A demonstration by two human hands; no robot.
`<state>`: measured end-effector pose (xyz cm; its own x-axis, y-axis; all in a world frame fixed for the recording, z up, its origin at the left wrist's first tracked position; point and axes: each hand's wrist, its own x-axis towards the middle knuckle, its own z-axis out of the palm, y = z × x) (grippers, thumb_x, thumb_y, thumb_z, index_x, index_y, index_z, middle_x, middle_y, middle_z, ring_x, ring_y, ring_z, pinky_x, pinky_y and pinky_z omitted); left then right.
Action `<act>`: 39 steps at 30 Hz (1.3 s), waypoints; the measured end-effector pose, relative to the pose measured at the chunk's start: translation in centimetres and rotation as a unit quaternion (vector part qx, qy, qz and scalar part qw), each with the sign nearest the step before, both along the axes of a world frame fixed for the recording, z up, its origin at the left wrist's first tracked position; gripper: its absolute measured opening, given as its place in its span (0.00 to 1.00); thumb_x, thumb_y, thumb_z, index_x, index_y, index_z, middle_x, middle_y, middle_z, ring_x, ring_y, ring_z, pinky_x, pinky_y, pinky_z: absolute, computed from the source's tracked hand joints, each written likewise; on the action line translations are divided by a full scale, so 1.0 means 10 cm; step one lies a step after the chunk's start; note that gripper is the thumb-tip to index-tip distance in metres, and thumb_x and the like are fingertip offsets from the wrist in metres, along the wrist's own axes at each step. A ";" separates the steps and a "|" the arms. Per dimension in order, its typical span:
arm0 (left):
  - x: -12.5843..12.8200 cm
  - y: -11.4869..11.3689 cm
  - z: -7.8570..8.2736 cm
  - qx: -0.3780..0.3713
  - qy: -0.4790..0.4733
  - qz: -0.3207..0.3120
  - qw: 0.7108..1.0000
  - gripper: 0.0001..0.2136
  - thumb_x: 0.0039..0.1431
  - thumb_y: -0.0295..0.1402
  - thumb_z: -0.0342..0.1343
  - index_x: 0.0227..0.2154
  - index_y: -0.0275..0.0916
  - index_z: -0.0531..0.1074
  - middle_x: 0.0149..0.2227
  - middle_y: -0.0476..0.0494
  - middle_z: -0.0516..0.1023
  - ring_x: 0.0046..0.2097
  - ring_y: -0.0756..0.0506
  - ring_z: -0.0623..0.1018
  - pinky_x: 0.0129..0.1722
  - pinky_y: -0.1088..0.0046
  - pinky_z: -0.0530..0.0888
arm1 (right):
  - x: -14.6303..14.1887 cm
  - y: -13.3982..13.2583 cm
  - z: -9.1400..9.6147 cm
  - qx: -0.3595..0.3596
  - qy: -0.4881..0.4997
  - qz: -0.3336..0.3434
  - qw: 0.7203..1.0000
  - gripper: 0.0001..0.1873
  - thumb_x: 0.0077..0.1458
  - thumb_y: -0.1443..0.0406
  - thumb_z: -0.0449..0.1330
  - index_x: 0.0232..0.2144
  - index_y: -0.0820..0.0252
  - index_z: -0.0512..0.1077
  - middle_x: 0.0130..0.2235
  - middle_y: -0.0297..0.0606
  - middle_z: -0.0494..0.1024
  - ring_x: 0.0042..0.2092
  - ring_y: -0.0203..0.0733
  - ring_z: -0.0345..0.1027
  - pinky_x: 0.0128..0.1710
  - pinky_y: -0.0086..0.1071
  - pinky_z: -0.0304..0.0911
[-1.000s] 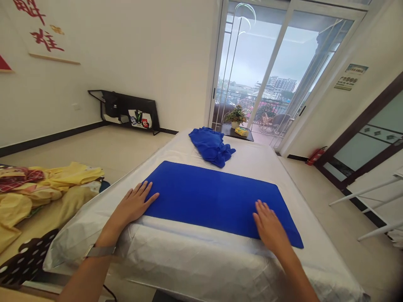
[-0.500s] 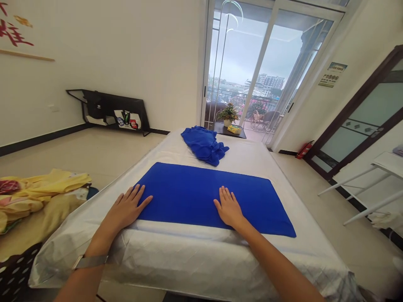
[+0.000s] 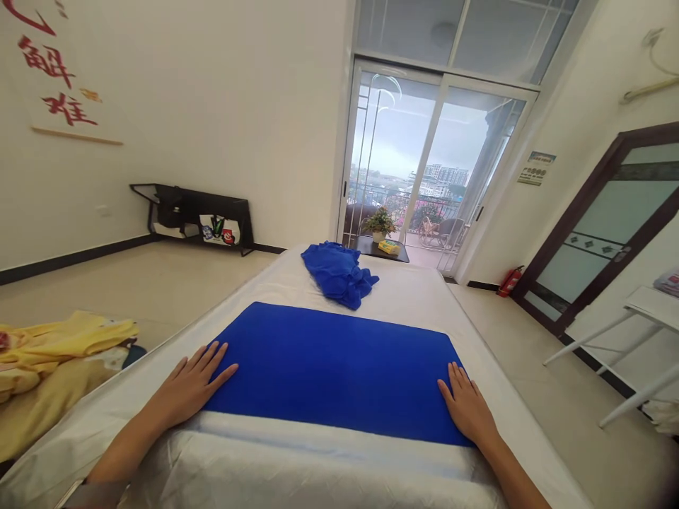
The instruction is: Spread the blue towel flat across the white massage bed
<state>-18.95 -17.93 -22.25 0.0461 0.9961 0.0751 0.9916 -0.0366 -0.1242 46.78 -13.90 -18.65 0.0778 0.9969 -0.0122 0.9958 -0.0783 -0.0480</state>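
A smooth blue cloth, folded into a flat rectangle, lies across the near part of a table with a pale, shiny cover. At its left edge my left hand rests flat with the fingers spread, partly on the cloth and partly on the cover. My right hand lies flat over the cloth's right edge, its fingers stretched out. Neither hand grips anything. Beyond the flat cloth sits a crumpled heap of blue fabric, apart from both hands.
Yellow and tan fabrics are piled at the left. Past the table's far end stands a dark small table with a potted plant and a yellow packet. A white table stands at the right.
My right hand has slid right across the blue cloth, from near its middle to its right edge. My left hand stays at the left edge. The view has tilted upward.
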 end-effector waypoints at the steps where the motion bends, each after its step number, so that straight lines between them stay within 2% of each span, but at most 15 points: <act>1: -0.01 0.01 0.03 -0.006 0.002 0.000 1.000 0.26 0.64 0.34 0.42 0.64 0.53 0.69 0.73 0.45 0.57 0.73 0.31 0.54 0.67 0.40 0.56 | -0.01 0.00 0.00 0.000 -0.002 0.000 1.000 0.42 0.69 0.48 0.34 0.74 0.68 0.44 0.75 0.39 0.44 0.75 0.44 0.36 0.73 0.44 0.36; 3: 0.05 0.04 0.10 -0.011 -0.004 0.003 1.000 0.26 0.65 0.34 0.42 0.63 0.51 0.71 0.72 0.42 0.58 0.73 0.30 0.55 0.66 0.38 0.57 | -0.04 0.00 0.01 -0.001 -0.005 0.000 1.000 0.42 0.69 0.48 0.34 0.74 0.69 0.44 0.75 0.39 0.44 0.75 0.44 0.36 0.73 0.44 0.36; 5: 0.23 0.10 0.19 -0.008 -0.029 -0.002 1.000 0.25 0.67 0.37 0.42 0.62 0.48 0.72 0.71 0.40 0.59 0.73 0.30 0.55 0.67 0.38 0.57 | -0.07 0.00 0.02 0.001 -0.006 -0.001 1.000 0.41 0.69 0.49 0.35 0.74 0.69 0.44 0.75 0.40 0.45 0.75 0.44 0.36 0.73 0.44 0.36; 7: 0.58 0.19 0.29 -0.008 -0.074 -0.018 0.997 0.27 0.69 0.45 0.39 0.65 0.45 0.68 0.72 0.38 0.57 0.73 0.31 0.55 0.68 0.42 0.56 | -0.07 -0.01 0.03 0.002 -0.007 0.000 1.000 0.41 0.69 0.48 0.35 0.74 0.68 0.45 0.75 0.40 0.45 0.75 0.44 0.36 0.73 0.44 0.36; 9: 1.04 0.28 0.37 -0.029 -0.131 -0.045 0.990 0.33 0.70 0.53 0.36 0.70 0.39 0.58 0.73 0.36 0.52 0.73 0.35 0.54 0.69 0.48 0.56 | -0.06 -0.01 0.03 0.001 -0.008 0.002 1.000 0.42 0.68 0.48 0.34 0.74 0.68 0.45 0.75 0.39 0.44 0.75 0.44 0.36 0.73 0.43 0.36; 11: 1.54 0.38 0.43 -0.064 -0.173 -0.116 0.976 0.36 0.70 0.57 0.34 0.72 0.38 0.50 0.74 0.38 0.48 0.74 0.38 0.52 0.71 0.55 0.53 | -0.06 -0.01 0.02 -0.001 -0.008 0.002 1.000 0.42 0.68 0.47 0.34 0.74 0.67 0.45 0.75 0.39 0.44 0.75 0.44 0.36 0.73 0.44 0.36; 14: 2.15 0.53 0.45 -0.069 -0.195 -0.211 0.955 0.36 0.70 0.58 0.34 0.73 0.41 0.50 0.74 0.41 0.47 0.74 0.40 0.49 0.72 0.59 0.49 | -0.05 -0.01 0.01 0.009 -0.001 0.001 1.000 0.42 0.68 0.47 0.34 0.74 0.67 0.45 0.75 0.39 0.45 0.75 0.44 0.36 0.73 0.44 0.36; 16: 2.39 0.64 0.42 -0.060 -0.197 -0.242 0.948 0.36 0.71 0.58 0.34 0.73 0.41 0.50 0.74 0.41 0.47 0.75 0.41 0.49 0.73 0.60 0.46 | -0.06 -0.02 0.01 0.015 0.006 0.001 1.000 0.42 0.68 0.47 0.35 0.74 0.67 0.45 0.75 0.40 0.45 0.75 0.43 0.37 0.73 0.44 0.36; 18: 2.49 0.72 0.37 -0.048 -0.195 -0.255 0.946 0.36 0.71 0.58 0.33 0.73 0.41 0.49 0.74 0.41 0.47 0.75 0.41 0.48 0.73 0.61 0.45 | -0.06 -0.03 0.02 0.016 0.012 0.000 1.000 0.42 0.69 0.47 0.34 0.74 0.67 0.45 0.75 0.40 0.45 0.75 0.43 0.37 0.73 0.44 0.36; 20: 2.46 0.78 0.33 -0.038 -0.193 -0.254 0.947 0.36 0.71 0.57 0.32 0.73 0.41 0.49 0.74 0.40 0.48 0.75 0.41 0.49 0.73 0.60 0.44 | -0.07 -0.04 0.02 0.015 0.011 0.000 1.000 0.42 0.69 0.47 0.34 0.74 0.67 0.45 0.75 0.39 0.45 0.75 0.43 0.37 0.73 0.44 0.36; 23: 2.18 0.83 0.32 -0.044 -0.181 -0.216 0.958 0.37 0.71 0.58 0.32 0.73 0.39 0.49 0.74 0.38 0.48 0.75 0.40 0.49 0.72 0.59 0.44 | -0.07 -0.05 0.03 0.013 -0.003 0.001 1.000 0.41 0.69 0.49 0.35 0.74 0.69 0.46 0.75 0.41 0.45 0.75 0.44 0.37 0.73 0.44 0.36; 29: 1.11 0.95 0.45 -0.063 -0.137 -0.050 0.987 0.38 0.71 0.55 0.31 0.73 0.31 0.46 0.74 0.34 0.45 0.75 0.37 0.45 0.72 0.53 0.45 | -0.02 0.00 -0.01 0.010 -0.008 0.005 1.000 0.42 0.68 0.48 0.35 0.74 0.69 0.45 0.75 0.42 0.45 0.75 0.45 0.38 0.73 0.45 0.38; 33: 0.52 1.03 0.47 -0.050 -0.139 0.074 0.986 0.39 0.70 0.53 0.31 0.73 0.27 0.45 0.75 0.32 0.44 0.75 0.36 0.47 0.71 0.51 0.46 | -0.01 0.01 -0.03 0.004 -0.014 0.008 1.000 0.43 0.68 0.48 0.32 0.74 0.68 0.44 0.75 0.42 0.45 0.75 0.45 0.36 0.73 0.46 0.38; 36: 0.36 1.06 0.45 -0.031 -0.145 0.108 0.983 0.40 0.69 0.55 0.30 0.73 0.28 0.44 0.75 0.32 0.44 0.75 0.37 0.47 0.72 0.52 0.47 | -0.01 0.00 -0.02 0.001 -0.031 0.006 1.000 0.42 0.68 0.50 0.31 0.74 0.69 0.44 0.75 0.42 0.45 0.75 0.45 0.36 0.73 0.47 0.37; 39: 0.35 1.06 0.42 -0.025 -0.149 0.108 0.983 0.40 0.69 0.55 0.30 0.73 0.28 0.46 0.74 0.31 0.46 0.75 0.37 0.49 0.71 0.52 0.49 | -0.04 -0.01 0.06 -0.016 -0.061 -0.009 0.998 0.41 0.68 0.51 0.33 0.74 0.68 0.45 0.75 0.42 0.46 0.75 0.46 0.39 0.72 0.50 0.38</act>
